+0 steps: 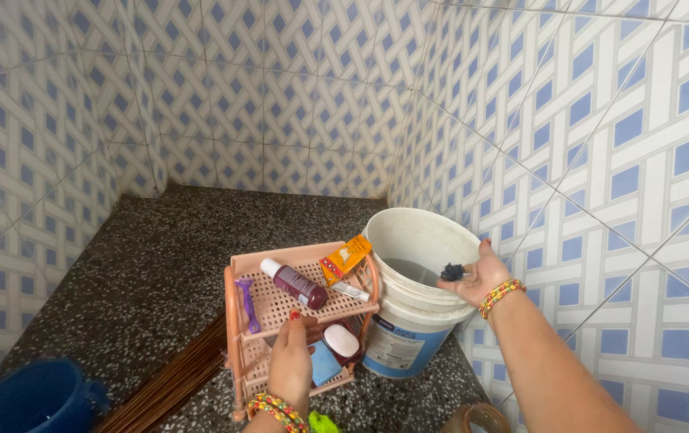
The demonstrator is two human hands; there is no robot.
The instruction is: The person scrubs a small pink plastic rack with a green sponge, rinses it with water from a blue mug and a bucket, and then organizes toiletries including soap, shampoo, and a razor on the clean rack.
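My right hand (477, 277) holds a small dark blue-black wad (452, 272) over the rim of a white plastic bucket (409, 337) that has dark water in it. My left hand (290, 365) rests on the front of a pink tiered plastic rack (236, 321). On the rack's top shelf lie a dark maroon bottle with a white cap (295, 284), an orange box (345, 258), a white tube (350, 291) and a purple razor-like tool (247, 303). Its lower shelf carries a white soap-like piece (341, 340) and a blue item (325, 362).
Blue and white patterned tiles (585, 136) cover the walls on three sides. The floor is dark speckled stone (152, 256). A blue plastic mug or bucket (28, 397) stands at bottom left, with a bundle of brown broom sticks (172, 385) beside it. A brown round container (479, 418) sits at the bottom edge.
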